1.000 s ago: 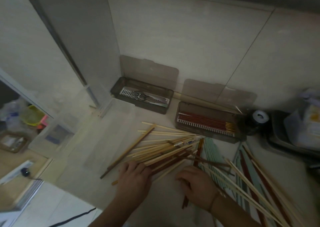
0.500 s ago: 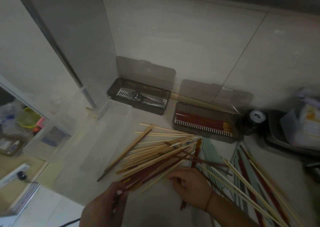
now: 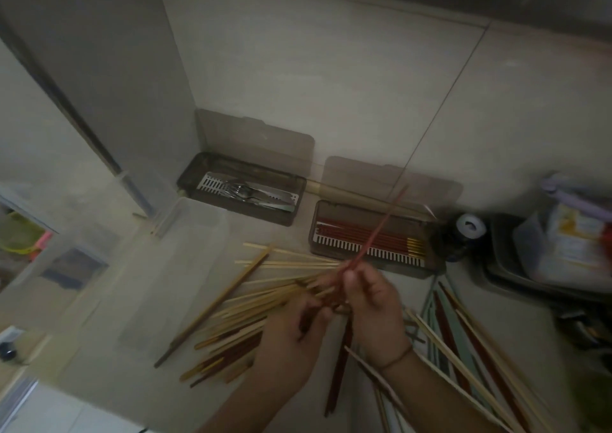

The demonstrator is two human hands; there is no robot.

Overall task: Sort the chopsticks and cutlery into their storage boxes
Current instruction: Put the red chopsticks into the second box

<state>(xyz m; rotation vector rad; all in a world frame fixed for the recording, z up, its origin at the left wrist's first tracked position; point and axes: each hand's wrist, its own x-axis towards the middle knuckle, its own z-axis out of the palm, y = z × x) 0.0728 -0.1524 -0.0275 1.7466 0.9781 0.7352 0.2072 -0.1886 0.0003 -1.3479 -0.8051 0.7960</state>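
Dim tiled table, left to right: cutlery box (image 3: 212, 171) holding forks; loose chopsticks (image 3: 251, 303) heaped in front; left hand (image 3: 291, 340) curled, its grip unclear; right hand (image 3: 371, 303) pinching a red chopstick (image 3: 381, 224), tip raised over the chopstick box (image 3: 367, 260). Step: sorting reds; next, presumably lay it parallel among those boxed.

The picture is dim and grey, with weak colours. The wall (image 3: 331, 78) at the back is the lightest part, and the top right corner is nearly black. The right edge of the desk (image 3: 271, 234) lies in deep shadow. The red stick (image 3: 381, 225) is smeared with blur, and the hands (image 3: 331, 326) look soft. Straight lines bend near the edges. The left side looks hazy.
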